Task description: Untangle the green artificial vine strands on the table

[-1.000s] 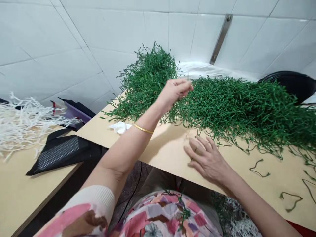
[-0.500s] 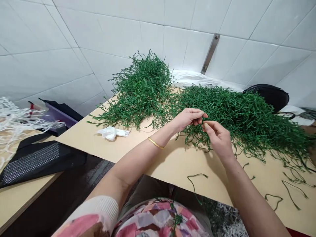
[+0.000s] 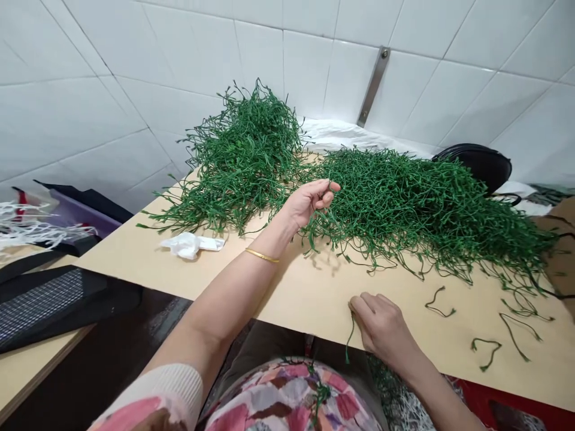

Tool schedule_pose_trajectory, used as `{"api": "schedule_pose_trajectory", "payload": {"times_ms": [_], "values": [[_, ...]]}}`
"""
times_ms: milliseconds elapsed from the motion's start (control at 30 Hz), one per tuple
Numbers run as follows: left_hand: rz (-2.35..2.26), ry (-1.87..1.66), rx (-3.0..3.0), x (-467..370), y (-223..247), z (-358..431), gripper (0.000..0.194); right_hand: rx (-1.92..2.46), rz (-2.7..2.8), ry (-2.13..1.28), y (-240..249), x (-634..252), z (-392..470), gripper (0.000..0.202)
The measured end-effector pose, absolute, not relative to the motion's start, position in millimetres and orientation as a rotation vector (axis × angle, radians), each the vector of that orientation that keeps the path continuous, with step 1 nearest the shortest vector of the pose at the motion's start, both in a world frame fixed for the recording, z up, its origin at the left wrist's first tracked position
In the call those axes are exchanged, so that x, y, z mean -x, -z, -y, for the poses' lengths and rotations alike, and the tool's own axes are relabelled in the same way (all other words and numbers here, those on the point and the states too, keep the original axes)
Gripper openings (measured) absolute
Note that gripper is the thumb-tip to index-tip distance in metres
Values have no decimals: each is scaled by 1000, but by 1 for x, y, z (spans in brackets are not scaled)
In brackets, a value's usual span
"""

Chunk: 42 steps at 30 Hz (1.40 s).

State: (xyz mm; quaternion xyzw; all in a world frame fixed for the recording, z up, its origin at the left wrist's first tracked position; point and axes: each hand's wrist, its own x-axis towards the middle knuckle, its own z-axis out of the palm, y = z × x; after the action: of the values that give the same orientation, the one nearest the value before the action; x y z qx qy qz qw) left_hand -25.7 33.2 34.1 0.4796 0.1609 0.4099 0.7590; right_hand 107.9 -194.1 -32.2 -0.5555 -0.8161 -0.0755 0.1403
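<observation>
My right hand (image 3: 380,323) is closed near the table's front edge, gripping a short green cord (image 3: 350,340) whose knotted end hangs down past the edge. Higher up and further left, my left hand (image 3: 312,202) is raised with its fingers curled and pinched together. Several green cords (image 3: 320,232) dangle below it, though where they run inside the fingers is partly hidden. Just behind that hand lies a big tangled heap of green cords (image 3: 404,194) with knotted ends. A second, taller heap (image 3: 245,155) rises at the back left.
Loose cord pieces (image 3: 486,352) lie on the wooden tabletop (image 3: 296,299) at the right. A crumpled white tissue (image 3: 186,244) rests at the left. A black round case (image 3: 476,167) stands behind the heap, by the tiled wall. White netting (image 3: 40,224) covers part of the left-hand table.
My right hand has left my left hand, come down toward the front edge and taken hold of the loose cord there. My left hand shifted slightly left and up; the view moved a little too.
</observation>
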Motion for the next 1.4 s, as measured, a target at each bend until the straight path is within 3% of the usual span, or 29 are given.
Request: {"api": "schedule_pose_trajectory", "payload": {"times_ms": [300,500,667,767,833,900,1033,1133,1200,1267,1400], "values": [[-490,-861,-1038,21,-25,-28,21,1626,2446,304,23,-108,181,16],[-508,-831,-1081,17,-26,-25,23,1878,2233,318,26,-111,175,21],[-491,-810,-1105,17,-24,-27,22,1914,1756,-229,14,-134,171,24],[-429,-768,-1113,14,-21,-25,20,1729,1903,-481,10,-138,181,20],[-386,-703,-1119,10,-17,-20,19,1670,2105,-337,15,-134,188,21],[-387,-613,-1135,6,-13,-16,18,1643,2155,-127,22,-129,191,8],[-361,-523,-1145,2,-6,-12,13,1645,2119,129,14,-136,179,9],[-349,-546,-1132,1,-4,-13,13,1809,1864,619,-16,-153,157,20],[-359,-587,-1145,1,-4,-13,16,1935,1718,759,-34,-161,140,33],[-375,-655,-1165,0,-4,-13,20,1879,1716,621,-43,-160,124,32],[-360,-786,-1267,-1,-7,-8,23,1677,1723,-138,-36,-140,98,22]]}}
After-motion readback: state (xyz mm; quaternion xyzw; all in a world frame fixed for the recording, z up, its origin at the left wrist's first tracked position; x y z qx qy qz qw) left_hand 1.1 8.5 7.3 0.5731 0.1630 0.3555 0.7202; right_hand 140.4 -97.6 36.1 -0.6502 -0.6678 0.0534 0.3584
